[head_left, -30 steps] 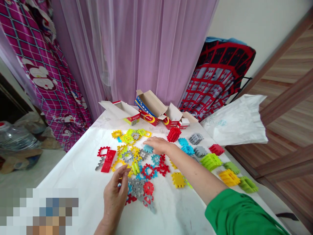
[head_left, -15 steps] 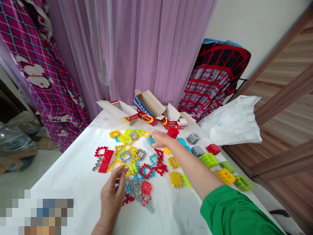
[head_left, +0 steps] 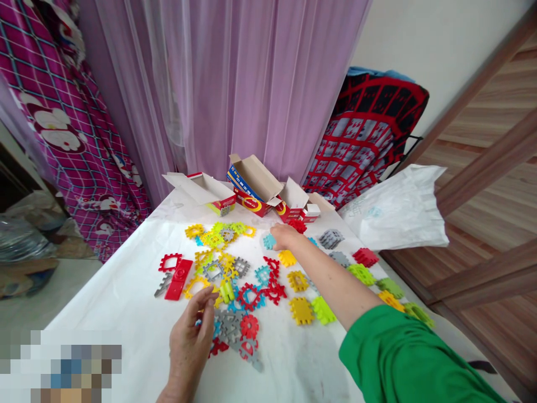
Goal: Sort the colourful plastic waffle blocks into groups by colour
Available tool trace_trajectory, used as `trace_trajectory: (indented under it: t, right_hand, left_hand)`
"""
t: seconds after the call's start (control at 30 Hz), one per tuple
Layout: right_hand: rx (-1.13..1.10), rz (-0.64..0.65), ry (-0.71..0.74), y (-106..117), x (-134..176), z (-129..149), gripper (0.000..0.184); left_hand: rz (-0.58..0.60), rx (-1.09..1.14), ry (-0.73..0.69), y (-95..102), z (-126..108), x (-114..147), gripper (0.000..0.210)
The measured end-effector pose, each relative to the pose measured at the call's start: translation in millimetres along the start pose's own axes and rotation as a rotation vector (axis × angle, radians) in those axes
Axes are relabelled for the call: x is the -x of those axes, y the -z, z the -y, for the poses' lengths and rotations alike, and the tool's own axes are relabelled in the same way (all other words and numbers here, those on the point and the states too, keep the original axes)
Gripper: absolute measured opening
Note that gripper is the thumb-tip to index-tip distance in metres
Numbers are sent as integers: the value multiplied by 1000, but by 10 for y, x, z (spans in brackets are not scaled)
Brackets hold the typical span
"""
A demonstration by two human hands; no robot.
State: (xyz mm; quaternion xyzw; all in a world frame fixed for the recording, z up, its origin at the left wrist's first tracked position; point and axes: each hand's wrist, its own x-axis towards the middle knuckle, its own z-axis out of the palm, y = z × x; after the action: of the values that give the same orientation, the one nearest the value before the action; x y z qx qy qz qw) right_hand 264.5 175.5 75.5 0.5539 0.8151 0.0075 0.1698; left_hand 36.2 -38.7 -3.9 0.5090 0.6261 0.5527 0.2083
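Note:
Many flat, toothed plastic building tiles (head_left: 251, 294) in red, yellow, blue, grey and green lie scattered on a white-covered table (head_left: 126, 291). My right hand (head_left: 285, 236) reaches far across the table and grips a light blue tile (head_left: 268, 242) beside a stack of red tiles (head_left: 297, 225). My left hand (head_left: 191, 336) rests near the table's front with fingers apart, holding nothing. Its fingertips are at the near edge of the tile pile, close to a yellow tile (head_left: 193, 285).
Open red and blue cardboard boxes (head_left: 251, 187) stand at the table's far edge before a purple curtain. Sorted stacks of grey, red, green and yellow tiles (head_left: 361, 273) run along the right side. A white plastic bag (head_left: 398, 210) lies at the far right.
My right hand has lifted the light blue tile from the pile and carried it farther away and to the right, toward the red stack. My left hand has barely moved.

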Motion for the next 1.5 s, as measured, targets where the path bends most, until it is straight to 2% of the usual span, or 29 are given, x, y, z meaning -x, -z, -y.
trace_trajectory:
  t: [0.33,0.77,1.07,1.5]
  right_hand:
    - [-17,75,0,-97,-100,3,52]
    - [-80,130,-3,-148,-164,22,67]
    - [-134,94,-57,-87,-234,-13,68]
    - [-122,116,-80,-92,-254,15,66]
  left_hand:
    - [46,-16,2,7,46,6,33]
    - [21,-7,10,5,-14,-6,35]
    - [17,-15,21,-3,31,-4,39]
    - [47,-28,2,11,48,-6,35]
